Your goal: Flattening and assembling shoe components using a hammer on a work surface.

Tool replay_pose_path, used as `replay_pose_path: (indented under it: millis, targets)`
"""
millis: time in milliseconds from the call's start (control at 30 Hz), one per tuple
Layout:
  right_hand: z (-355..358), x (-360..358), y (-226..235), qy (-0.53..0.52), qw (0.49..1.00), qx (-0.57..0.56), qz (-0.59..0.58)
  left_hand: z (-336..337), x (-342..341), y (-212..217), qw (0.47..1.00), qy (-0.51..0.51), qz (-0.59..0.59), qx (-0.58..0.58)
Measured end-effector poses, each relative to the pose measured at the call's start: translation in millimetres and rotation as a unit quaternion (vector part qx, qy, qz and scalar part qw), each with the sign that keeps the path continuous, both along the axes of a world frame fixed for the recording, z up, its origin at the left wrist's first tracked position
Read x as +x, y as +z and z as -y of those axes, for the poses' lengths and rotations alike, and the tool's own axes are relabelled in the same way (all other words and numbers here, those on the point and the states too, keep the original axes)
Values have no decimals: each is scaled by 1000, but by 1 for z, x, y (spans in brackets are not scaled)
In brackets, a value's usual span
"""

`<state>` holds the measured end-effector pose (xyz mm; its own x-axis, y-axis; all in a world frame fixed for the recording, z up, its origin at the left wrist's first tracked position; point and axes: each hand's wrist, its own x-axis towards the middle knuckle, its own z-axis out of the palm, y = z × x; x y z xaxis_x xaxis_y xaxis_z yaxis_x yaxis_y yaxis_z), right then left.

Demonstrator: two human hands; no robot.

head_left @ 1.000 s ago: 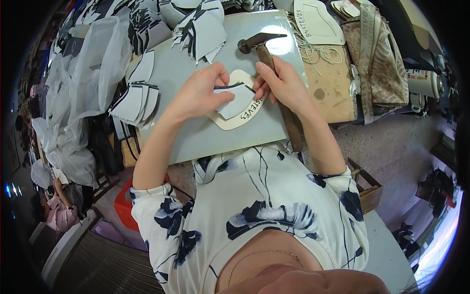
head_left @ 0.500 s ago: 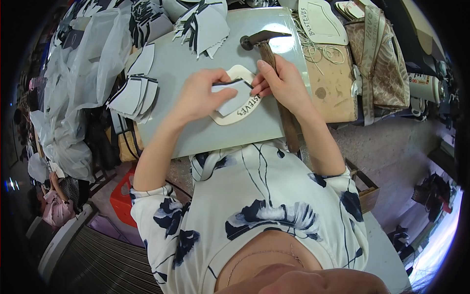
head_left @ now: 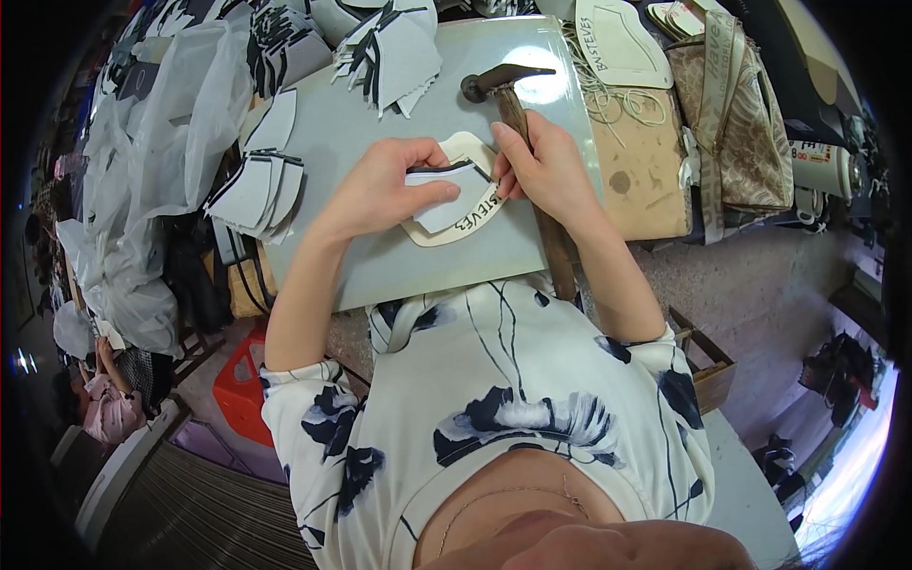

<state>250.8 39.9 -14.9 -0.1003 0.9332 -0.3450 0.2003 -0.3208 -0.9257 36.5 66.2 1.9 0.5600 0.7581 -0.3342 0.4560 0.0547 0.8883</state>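
Note:
My left hand (head_left: 394,185) is closed on a white cut piece with a dark folded edge (head_left: 446,206), thumb on top and fingers at its far edge. That piece lies over a cream lettered template (head_left: 456,233) of rounded shape on the table. At the piece's right corner my right hand (head_left: 541,161) is closed, its fingers curled together and thumb raised. What its fingertips pinch, if anything, is too small to make out. A hammer (head_left: 513,104) with a wooden handle lies beneath my right hand and wrist, its metal head pointing away from me.
Stacks of white dark-edged pieces (head_left: 261,195) lie at the table's left edge, with more pieces (head_left: 399,62) at the far side. Plastic bags (head_left: 171,142) hang over on the left. To the right are a brown board (head_left: 646,161), pale string (head_left: 627,100), another template (head_left: 622,47) and a patterned bag (head_left: 750,123).
My right fingers have curled in more tightly at the piece's corner. My left hand, the piece and the template sit nearly as before, with a slight shift of the whole view.

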Motion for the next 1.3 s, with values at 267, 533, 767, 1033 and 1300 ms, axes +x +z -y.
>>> replay_pose_path:
  millis: [267,533,767,1033,1300]
  targets:
    - [-1,0,2,-1,1000,0,1,-7,-2,-3,999,-37,20,-30]
    - [0,2,-2,5,1000,7,-1,-15,0,-6,998,-61,-13,-13]
    - [1,1,1,4,1000,-4,2,-13,1,-3,998,-51,-20,-23]
    - [4,4,-1,72,992,-12,-100,-7,5,1,994,-35,-88,62]
    - [2,-6,3,97,978,81,165,23,12,15,950,42,-243,193]
